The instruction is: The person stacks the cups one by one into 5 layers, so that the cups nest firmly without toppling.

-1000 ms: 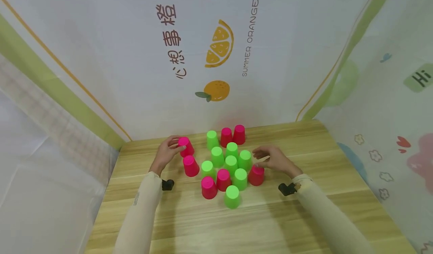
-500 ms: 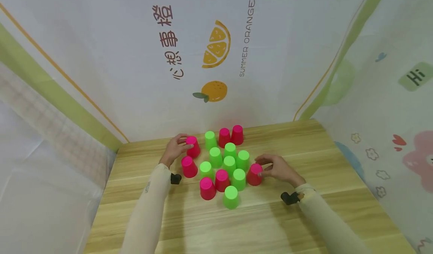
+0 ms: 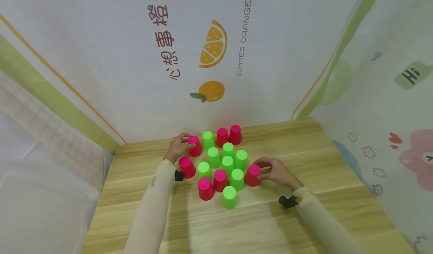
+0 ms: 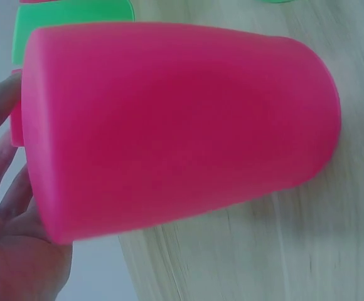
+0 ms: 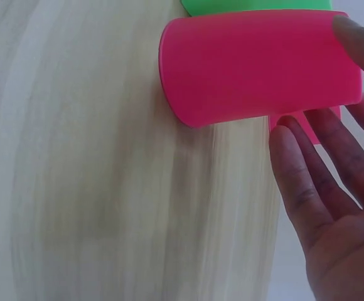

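Nearest you, a green cup stands alone toward the near edge of the table, with a pink cup just behind it to the left.

Your right hand has its fingers curled round the right pink cup at the right side of the cluster. In the right wrist view the thumb lies over the cup's top and the fingers spread along its side, so the grip is wide and holding that cup. The cup stands upside down on the wood, touching or just beside a green one.

Farther back, your left hand holds the far pink cup at the cluster's far left corner, fingers wrapped about it. The left wrist view is filled by that cup, with fingertips at its closed end.

A second ago your right hand was resting on top of its cup with fingers loose; now it has come round the side and closed on it. Your left hand has carried its cup rightward, from well apart to just beside the far green cup. I judge both outlying pink cups are being drawn in against the group. The other cups have kept their places. Two pink cups stand farthest, near the far edge.
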A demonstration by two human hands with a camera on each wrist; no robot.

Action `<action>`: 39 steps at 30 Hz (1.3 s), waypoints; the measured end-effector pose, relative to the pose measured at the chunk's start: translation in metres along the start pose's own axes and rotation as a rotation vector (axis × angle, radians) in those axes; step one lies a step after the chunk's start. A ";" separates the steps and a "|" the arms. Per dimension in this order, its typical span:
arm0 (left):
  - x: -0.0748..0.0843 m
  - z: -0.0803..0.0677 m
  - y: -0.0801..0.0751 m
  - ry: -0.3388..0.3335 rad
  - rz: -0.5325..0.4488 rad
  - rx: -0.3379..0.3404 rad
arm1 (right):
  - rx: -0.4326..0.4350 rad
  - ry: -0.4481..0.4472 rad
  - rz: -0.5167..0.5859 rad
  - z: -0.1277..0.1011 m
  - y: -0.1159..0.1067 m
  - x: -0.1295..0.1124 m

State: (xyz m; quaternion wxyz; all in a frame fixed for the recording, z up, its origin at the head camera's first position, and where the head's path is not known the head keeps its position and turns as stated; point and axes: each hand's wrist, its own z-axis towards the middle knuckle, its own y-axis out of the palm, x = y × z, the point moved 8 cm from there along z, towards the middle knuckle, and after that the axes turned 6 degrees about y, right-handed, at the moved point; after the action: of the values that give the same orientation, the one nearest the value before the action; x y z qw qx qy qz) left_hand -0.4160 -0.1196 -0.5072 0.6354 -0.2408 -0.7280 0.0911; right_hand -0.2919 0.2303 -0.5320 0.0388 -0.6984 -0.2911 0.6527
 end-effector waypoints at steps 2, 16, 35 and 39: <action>-0.001 0.002 0.001 -0.008 0.011 0.001 | 0.004 0.005 0.015 0.000 0.001 0.001; 0.000 0.005 0.001 -0.006 0.057 0.010 | 0.034 -0.020 0.029 -0.001 0.004 -0.004; -0.007 -0.054 -0.024 0.130 -0.080 0.014 | 0.037 -0.038 0.012 -0.001 -0.007 -0.003; -0.015 -0.076 -0.022 0.150 -0.083 0.035 | 0.065 -0.043 0.003 0.003 -0.016 -0.003</action>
State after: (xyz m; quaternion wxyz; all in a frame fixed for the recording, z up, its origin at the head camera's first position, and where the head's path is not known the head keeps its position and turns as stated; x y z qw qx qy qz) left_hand -0.3463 -0.1591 -0.4972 0.6954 -0.2057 -0.6860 0.0591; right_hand -0.3000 0.2412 -0.5222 0.0540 -0.6830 -0.2694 0.6768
